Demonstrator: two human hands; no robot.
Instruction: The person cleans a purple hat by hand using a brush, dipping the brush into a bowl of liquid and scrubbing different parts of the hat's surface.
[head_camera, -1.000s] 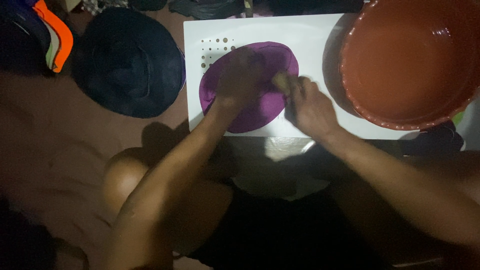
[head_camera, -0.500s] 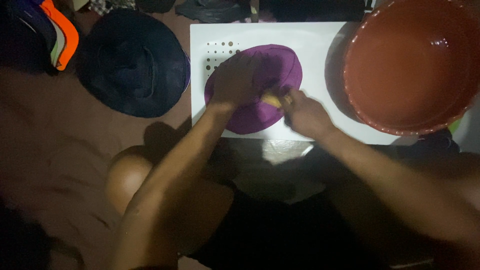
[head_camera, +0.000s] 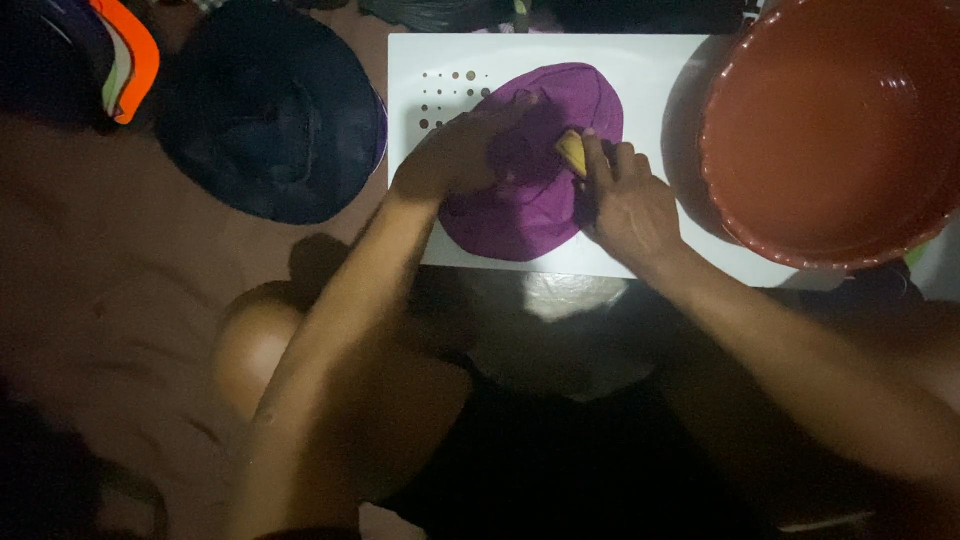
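White board (head_camera: 660, 60) on dim floor carried purple hat (head_camera: 530, 215) beneath both hands. Left hand (head_camera: 455, 155) pressed flat, fingers spread; right hand (head_camera: 625, 205) gripped yellow soap bar (head_camera: 571, 152). Scrubbing underway; red basin (head_camera: 830, 130) rightward, dark hat (head_camera: 275, 110) leftward.

No packages, labels, signs or screens can be seen in this dim overhead view. The nearest thing to a marking is a small cluster of dark round dots (head_camera: 452, 98) arranged in short rows at the upper left corner of a white rectangular board (head_camera: 660, 70); whether they are printed or punched holes cannot be told.
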